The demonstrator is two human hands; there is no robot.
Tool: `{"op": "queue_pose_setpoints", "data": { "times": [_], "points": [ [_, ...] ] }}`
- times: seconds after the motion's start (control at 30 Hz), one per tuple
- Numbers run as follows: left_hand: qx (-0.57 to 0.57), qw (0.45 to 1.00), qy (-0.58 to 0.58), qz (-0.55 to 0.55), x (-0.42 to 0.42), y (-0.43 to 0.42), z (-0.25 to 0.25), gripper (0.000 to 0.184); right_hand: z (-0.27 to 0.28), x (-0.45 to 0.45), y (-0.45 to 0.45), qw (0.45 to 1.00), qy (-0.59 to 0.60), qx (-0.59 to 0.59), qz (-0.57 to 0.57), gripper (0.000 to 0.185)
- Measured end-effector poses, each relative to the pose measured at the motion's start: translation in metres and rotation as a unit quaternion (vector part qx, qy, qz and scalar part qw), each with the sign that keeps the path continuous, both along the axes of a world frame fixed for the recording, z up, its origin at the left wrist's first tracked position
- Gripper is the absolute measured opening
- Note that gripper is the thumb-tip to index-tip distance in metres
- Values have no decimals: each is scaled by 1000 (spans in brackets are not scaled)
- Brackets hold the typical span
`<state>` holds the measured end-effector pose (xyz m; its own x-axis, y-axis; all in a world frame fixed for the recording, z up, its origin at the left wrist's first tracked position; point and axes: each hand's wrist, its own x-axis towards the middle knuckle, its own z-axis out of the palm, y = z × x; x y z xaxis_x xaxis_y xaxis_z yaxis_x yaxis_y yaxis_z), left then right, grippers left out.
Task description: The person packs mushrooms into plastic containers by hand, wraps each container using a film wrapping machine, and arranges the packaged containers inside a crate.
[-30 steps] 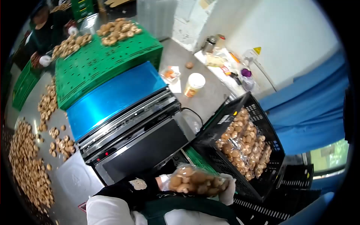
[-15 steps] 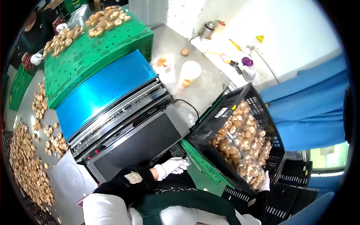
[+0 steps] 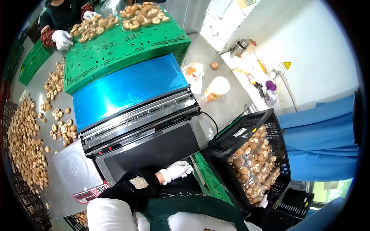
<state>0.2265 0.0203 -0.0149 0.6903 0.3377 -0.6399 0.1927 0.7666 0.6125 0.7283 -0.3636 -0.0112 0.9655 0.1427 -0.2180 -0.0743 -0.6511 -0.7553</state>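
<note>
My left hand [image 3: 177,171], in a white glove, is held in front of my apron at the near edge of the wrapping machine [image 3: 152,148]. Its fingers are curled together, and nothing shows in them. My right hand [image 3: 263,201], also white-gloved, is at the near end of a black crate [image 3: 241,129]. It sits against the lower end of the clear-wrapped packs of mushrooms [image 3: 254,161] inside. Most of its fingers are hidden, so whether it grips a pack cannot be made out.
Wrapped mushrooms [image 3: 142,16] lie on an upturned green crate [image 3: 127,46] behind the blue cover [image 3: 131,90]. A co-worker's gloved hand [image 3: 62,39] is beside it. Loose mushrooms [image 3: 27,142] cover the left, near a scale [image 3: 73,169]. A paper cup [image 3: 217,88] stands behind.
My view has turned, so the scene sits further right and lower, and more of the co-worker shows. My right hand has shifted slightly along the packs' near end; my left has barely moved.
</note>
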Motion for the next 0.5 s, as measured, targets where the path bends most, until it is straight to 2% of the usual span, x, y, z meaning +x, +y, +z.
{"op": "queue_pose_setpoints", "data": {
  "times": [0.03, 0.07, 0.13, 0.17, 0.2, 0.23, 0.27, 0.33, 0.37, 0.4, 0.47, 0.5],
  "points": [
    [0, 1000, 2, 9, 2, -2, -7, 18, 3, 0, 11, 986, -57, -156, -17, 43],
    [1, 1000, 1, 10, 1, -2, -9, 18, -23, 30, -16, 935, -151, -320, 17, 37],
    [-9, 1000, -8, 5, -1, -1, -11, 17, 38, -33, 49, 891, -312, -306, 123, 37],
    [-3, 1000, -11, 6, -2, -1, -12, 17, 60, -58, 81, 917, -226, -305, 118, 44],
    [5, 1000, -14, 10, -2, -1, -13, 17, 46, -57, 86, 941, -192, -209, 182, 51],
    [8, 1000, -12, 5, -2, -1, -10, 17, 24, -55, 89, 852, -159, -409, 286, 57],
    [12, 1000, -9, 3, -2, 0, -7, 18, 10, -53, 94, 712, -117, -584, 373, 62],
    [20, 1000, -18, -1, -3, -2, -8, 19, 24, -102, 138, 809, -80, -553, 183, 71],
    [24, 999, -29, 0, -6, -2, -7, 20, 35, -93, 145, 811, -25, -544, 216, 78],
    [30, 999, -39, 5, -11, -1, -5, 21, 38, -76, 142, 806, -22, -528, 266, 82],
    [59, 998, -23, 11, -27, 4, 10, 23, 87, -78, 186, 715, 75, -608, 338, 79],
    [80, 996, -9, 28, -38, 7, 18, 23, 97, -72, 203, 710, 28, -600, 368, 74]
  ]
}}
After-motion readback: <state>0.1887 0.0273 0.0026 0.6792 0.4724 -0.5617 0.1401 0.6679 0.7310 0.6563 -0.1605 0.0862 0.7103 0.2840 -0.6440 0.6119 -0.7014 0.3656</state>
